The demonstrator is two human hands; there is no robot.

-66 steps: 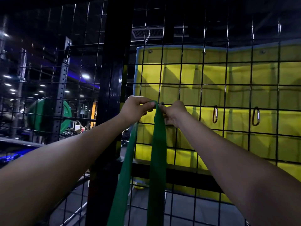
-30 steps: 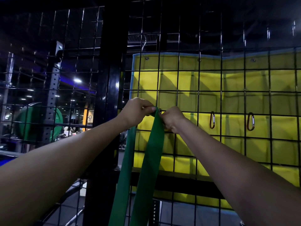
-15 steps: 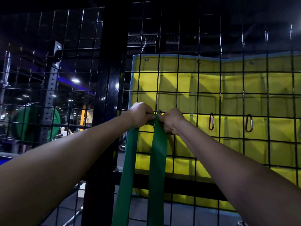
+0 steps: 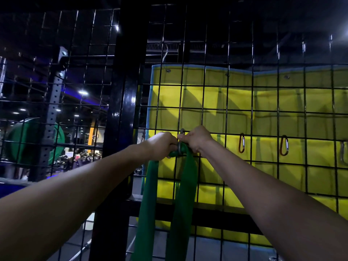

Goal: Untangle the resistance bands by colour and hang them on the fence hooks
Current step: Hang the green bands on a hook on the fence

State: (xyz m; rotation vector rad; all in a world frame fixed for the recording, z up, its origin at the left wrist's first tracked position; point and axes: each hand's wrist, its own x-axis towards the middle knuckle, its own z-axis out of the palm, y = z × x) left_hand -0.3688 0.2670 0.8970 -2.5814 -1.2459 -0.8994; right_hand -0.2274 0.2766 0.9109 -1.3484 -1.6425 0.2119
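Across the whole frame a black wire fence (image 4: pixel 263 113) is seen, divided left of centre by a thick black post (image 4: pixel 120 129). Behind the mesh, in the centre and right of the frame, a yellow padded mat (image 4: pixel 207 98) with a blue edge is hung. At the left edge, behind the fence, a green weight plate (image 4: pixel 17 140) is mounted on a perforated rack upright (image 4: pixel 52 113).

From the middle of the frame down to the bottom edge, a green resistance band (image 4: pixel 183 194) is draped in two flat strands, its top bunched at a grey carabiner hook (image 4: pixel 180 147) clipped to the mesh. The band's top is gripped by the left hand (image 4: pixel 162 146), fingers curled round it just left of the hook. The hook is pinched by the right hand (image 4: pixel 196 139), closed about its upper part and touching the band. At right of centre, two orange carabiners (image 4: pixel 241 143) (image 4: pixel 284 146) are hung on the same wire row, well apart from the hands.
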